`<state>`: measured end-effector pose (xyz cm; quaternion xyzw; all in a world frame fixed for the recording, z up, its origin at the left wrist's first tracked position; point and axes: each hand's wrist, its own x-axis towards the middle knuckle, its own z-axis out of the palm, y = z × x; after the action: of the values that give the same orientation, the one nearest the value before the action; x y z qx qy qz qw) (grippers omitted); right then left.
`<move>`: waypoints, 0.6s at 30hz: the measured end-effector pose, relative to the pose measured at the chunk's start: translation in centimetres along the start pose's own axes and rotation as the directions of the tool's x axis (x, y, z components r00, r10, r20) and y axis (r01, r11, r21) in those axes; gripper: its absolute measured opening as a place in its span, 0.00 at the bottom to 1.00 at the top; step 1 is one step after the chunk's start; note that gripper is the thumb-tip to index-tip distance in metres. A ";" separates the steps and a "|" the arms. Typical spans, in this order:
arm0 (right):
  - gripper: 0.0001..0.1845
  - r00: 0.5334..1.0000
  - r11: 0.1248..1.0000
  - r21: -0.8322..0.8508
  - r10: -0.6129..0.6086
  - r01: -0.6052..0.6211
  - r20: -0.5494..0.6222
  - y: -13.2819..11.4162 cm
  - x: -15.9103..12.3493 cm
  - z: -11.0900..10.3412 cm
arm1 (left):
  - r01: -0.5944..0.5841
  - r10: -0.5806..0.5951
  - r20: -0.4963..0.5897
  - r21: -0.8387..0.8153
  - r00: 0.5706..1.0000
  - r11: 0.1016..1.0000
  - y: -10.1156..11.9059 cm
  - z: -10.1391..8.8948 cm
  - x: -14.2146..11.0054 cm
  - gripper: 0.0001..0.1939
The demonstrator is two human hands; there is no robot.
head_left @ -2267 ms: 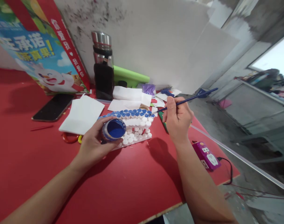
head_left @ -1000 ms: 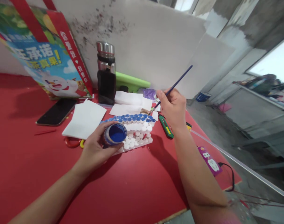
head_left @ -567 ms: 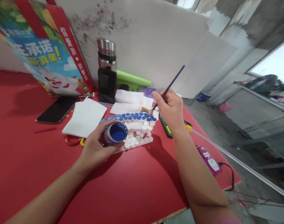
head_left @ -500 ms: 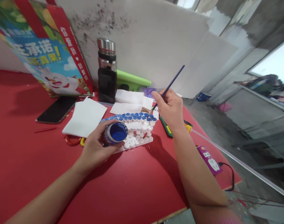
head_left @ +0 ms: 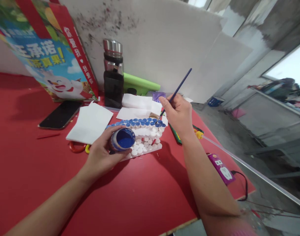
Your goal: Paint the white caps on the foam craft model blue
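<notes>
My left hand [head_left: 102, 149] is wrapped round a small jar of blue paint [head_left: 124, 139], tilted so its open mouth faces me. Between the thumb and fingers of my right hand [head_left: 179, 113] is a thin dark-blue paintbrush [head_left: 180, 86], its handle pointing up and its tip down at the blue discs. Below the brush stands a white model [head_left: 143, 132] made of many small round discs. Its upper rows [head_left: 140, 123] are blue, while the lower discs are white with some red bits. The jar and left hand hide the model's left part.
On the red table [head_left: 137, 196] lie a phone [head_left: 60, 114], white paper [head_left: 89, 123] over red-handled scissors [head_left: 77, 147], and a purple power socket [head_left: 221, 168]. A dark bottle [head_left: 113, 85], a green roll [head_left: 141, 82] and a printed bag [head_left: 58, 65] stand behind. The table's right edge drops to the floor.
The top of the brush has swung slightly left, and my right hand has shifted a little left. The paint jar and the model stay in place.
</notes>
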<state>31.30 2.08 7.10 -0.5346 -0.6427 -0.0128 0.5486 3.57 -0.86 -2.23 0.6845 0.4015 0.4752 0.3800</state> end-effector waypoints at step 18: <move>0.21 1.000 1.000 -0.015 0.021 -0.021 0.001 0.3 0.1 -0.6 | -0.022 0.022 -0.006 0.010 1.000 1.000 0.0 0.0 0.0 0.35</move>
<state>31.94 1.93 7.25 -0.5456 -0.6370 -0.0117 0.5444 3.57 -0.86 -2.25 0.6894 0.3975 0.4795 0.3699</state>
